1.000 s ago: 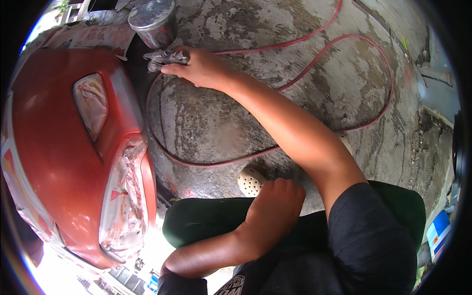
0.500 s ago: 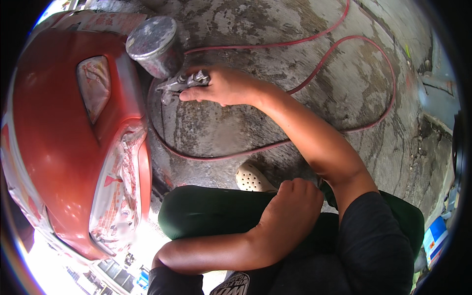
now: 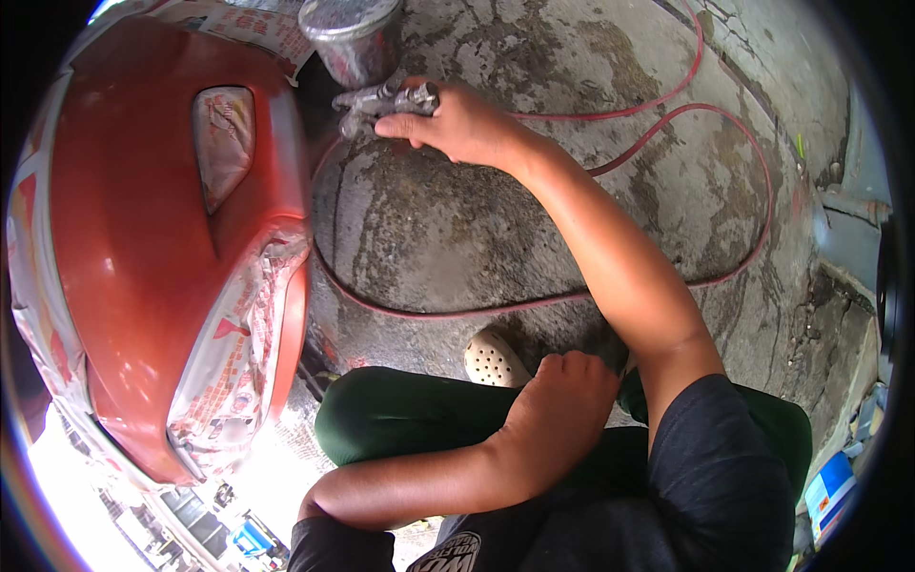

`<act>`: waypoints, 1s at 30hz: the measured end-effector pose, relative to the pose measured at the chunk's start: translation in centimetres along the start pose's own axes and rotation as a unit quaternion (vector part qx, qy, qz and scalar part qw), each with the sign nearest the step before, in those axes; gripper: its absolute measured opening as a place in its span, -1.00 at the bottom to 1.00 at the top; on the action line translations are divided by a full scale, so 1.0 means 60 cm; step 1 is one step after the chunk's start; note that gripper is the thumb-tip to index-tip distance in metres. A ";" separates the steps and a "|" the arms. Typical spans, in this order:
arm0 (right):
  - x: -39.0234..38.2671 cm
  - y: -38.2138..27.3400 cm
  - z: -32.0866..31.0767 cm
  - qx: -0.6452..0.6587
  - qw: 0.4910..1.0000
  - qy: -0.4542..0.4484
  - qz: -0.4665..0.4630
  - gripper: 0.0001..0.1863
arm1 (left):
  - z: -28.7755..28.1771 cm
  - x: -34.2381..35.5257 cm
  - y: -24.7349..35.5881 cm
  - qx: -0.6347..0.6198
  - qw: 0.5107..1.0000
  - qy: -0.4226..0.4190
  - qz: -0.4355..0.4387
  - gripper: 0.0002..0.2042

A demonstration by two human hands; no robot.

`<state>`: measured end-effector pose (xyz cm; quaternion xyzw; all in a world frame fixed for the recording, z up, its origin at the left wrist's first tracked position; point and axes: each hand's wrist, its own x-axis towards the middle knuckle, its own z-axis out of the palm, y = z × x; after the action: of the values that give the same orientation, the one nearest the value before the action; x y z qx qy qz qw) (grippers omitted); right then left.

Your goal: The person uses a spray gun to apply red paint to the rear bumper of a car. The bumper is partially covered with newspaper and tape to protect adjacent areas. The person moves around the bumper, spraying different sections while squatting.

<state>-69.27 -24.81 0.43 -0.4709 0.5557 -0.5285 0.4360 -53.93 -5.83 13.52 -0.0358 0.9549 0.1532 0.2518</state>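
My right hand [image 3: 467, 124] grips a metal spray gun [image 3: 386, 107] with a paint-smeared, lidded cup [image 3: 357, 43] on it, which is cut by the top edge of the picture. The gun is held beside a red-painted car bumper [image 3: 143, 219], apart from its right edge. Printed masking paper [image 3: 226, 148] covers the bumper's upper opening, and more masking covers the lower one. Across my lap, my left hand [image 3: 562, 400] lies over my bent leg with its knuckles up. Its fingertips are hidden beneath it.
A red air hose [image 3: 457, 313] loops across the stained concrete floor [image 3: 457, 219]. One cream clog [image 3: 494, 360] shows past my green-trousered knee. At the right edge, a blue-and-white container [image 3: 829, 491] stands by the wall. Clutter lies in bright light at the lower left.
My right hand has carried the spray gun farther away and slightly right along the bumper. The view has shifted a little, and my left hand stays on my leg.
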 end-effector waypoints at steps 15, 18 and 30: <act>-0.004 -0.059 -0.022 -0.022 0.999 0.005 -0.042 -0.48 | 0.019 0.002 0.010 -0.020 0.999 0.019 -0.017 -0.86; -0.030 -0.093 -0.032 -0.014 0.995 -0.092 0.026 -0.49 | 0.020 0.004 0.024 -0.027 1.000 -0.001 -0.016 -0.87; 0.030 -0.200 -0.042 -0.095 0.986 -0.133 0.041 -0.53 | 0.021 0.041 0.013 0.001 0.998 0.004 -0.055 -0.87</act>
<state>-71.33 -26.11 12.57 -0.5535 0.5592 -0.3874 0.4805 -55.57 -4.66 11.50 -0.0892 0.9526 0.1382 0.2560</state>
